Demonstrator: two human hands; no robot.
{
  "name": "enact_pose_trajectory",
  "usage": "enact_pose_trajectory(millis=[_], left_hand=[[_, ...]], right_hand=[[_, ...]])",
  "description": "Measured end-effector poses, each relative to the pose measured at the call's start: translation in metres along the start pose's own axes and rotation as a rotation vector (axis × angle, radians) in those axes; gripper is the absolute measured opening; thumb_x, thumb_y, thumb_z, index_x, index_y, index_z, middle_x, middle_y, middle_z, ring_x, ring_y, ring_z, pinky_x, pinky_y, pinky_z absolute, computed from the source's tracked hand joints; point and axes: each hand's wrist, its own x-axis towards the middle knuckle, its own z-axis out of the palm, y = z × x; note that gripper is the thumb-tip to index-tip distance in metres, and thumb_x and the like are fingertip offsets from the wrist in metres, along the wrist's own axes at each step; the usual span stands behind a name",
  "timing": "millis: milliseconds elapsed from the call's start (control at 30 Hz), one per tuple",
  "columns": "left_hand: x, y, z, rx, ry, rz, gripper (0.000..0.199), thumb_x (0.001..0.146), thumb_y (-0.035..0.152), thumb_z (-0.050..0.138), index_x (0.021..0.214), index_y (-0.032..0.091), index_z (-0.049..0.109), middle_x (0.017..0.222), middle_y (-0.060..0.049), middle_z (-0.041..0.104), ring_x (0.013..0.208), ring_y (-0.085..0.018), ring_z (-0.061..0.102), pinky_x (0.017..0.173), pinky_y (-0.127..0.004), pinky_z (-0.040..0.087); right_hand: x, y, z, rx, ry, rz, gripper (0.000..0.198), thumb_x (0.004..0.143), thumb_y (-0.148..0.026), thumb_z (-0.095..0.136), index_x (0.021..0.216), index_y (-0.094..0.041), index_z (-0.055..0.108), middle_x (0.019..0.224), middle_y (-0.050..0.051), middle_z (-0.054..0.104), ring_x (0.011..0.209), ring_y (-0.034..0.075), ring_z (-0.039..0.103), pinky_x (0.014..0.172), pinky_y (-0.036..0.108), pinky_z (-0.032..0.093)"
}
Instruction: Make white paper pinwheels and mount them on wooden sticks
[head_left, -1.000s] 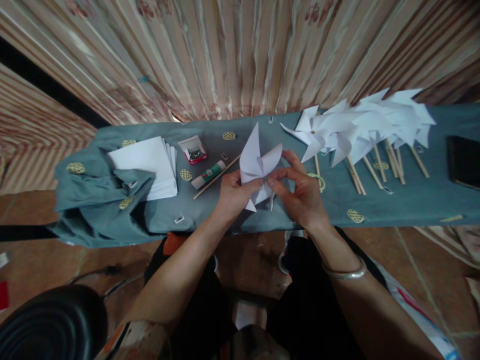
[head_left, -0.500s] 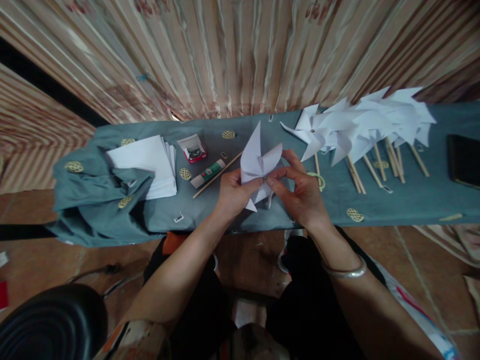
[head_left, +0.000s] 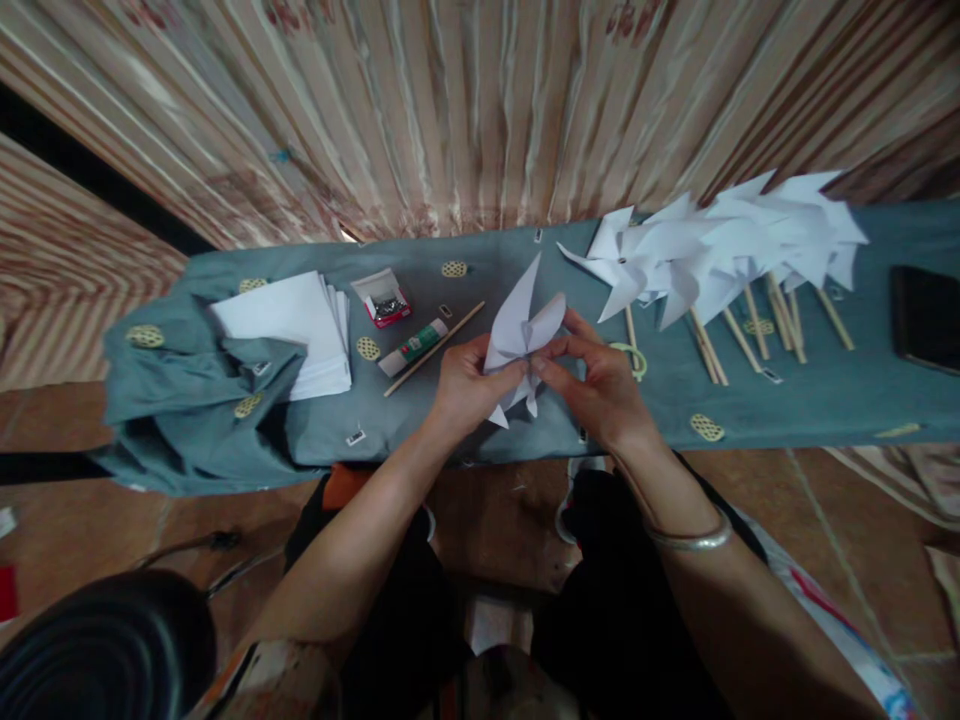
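Between my two hands, above the table's near side, is a white paper pinwheel point(head_left: 514, 320) with its blades curled toward the centre. My left hand point(head_left: 469, 385) grips it from the left, thumb pressed near the middle. From the right, my right hand point(head_left: 592, 380) pinches at the centre with thumb and index finger; whatever small piece sits under those fingertips is hidden. To the left lie a wooden stick point(head_left: 435, 350), a glue stick point(head_left: 413, 347) and a small open box of metal pins point(head_left: 383, 299).
A stack of white paper point(head_left: 289, 330) lies at the left. Several finished pinwheels on sticks point(head_left: 712, 260) overlap at the right. Light green scissors handles point(head_left: 636, 360) show beside my right hand. A dark phone-like object point(head_left: 926, 318) rests at the far right of the cloth-covered table point(head_left: 480, 450).
The pinwheel has tilted slightly in my hands, its upper blade leaning more to the right. Both hands keep their hold near its centre.
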Motion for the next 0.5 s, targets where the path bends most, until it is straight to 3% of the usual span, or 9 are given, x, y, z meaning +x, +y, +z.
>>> enact_pose_trajectory(millis=[233, 400, 500], left_hand=[[0.0016, -0.0017, -0.0002, -0.108, -0.022, -0.022, 0.027, 0.058, 0.035, 0.085, 0.072, 0.015, 0.075, 0.065, 0.001, 0.07, 0.057, -0.012, 0.057, 0.055, -0.023, 0.046], [0.0004, -0.0014, 0.0005, -0.136, 0.002, -0.052, 0.029, 0.056, 0.036, 0.088, 0.072, 0.015, 0.076, 0.066, 0.0, 0.072, 0.058, -0.012, 0.058, 0.056, -0.023, 0.047], [0.0, -0.0013, 0.0001, -0.145, 0.025, -0.071, 0.029, 0.056, 0.035, 0.089, 0.072, 0.014, 0.076, 0.066, 0.0, 0.071, 0.057, -0.012, 0.059, 0.055, -0.023, 0.047]], right_hand=[[0.0025, 0.0011, -0.0008, 0.066, 0.012, 0.025, 0.015, 0.078, -0.037, 0.072, 0.07, -0.024, 0.07, 0.106, 0.007, 0.069, 0.122, 0.03, 0.058, 0.113, 0.053, 0.036], [0.0022, 0.0033, 0.0023, 0.147, 0.043, 0.074, 0.011, 0.075, -0.034, 0.074, 0.071, -0.024, 0.07, 0.111, 0.007, 0.068, 0.124, 0.029, 0.057, 0.115, 0.052, 0.034], [0.0012, 0.0091, 0.0062, 0.164, 0.096, 0.126, 0.015, 0.072, -0.036, 0.077, 0.078, -0.024, 0.07, 0.119, 0.007, 0.067, 0.124, 0.029, 0.056, 0.112, 0.053, 0.038]])
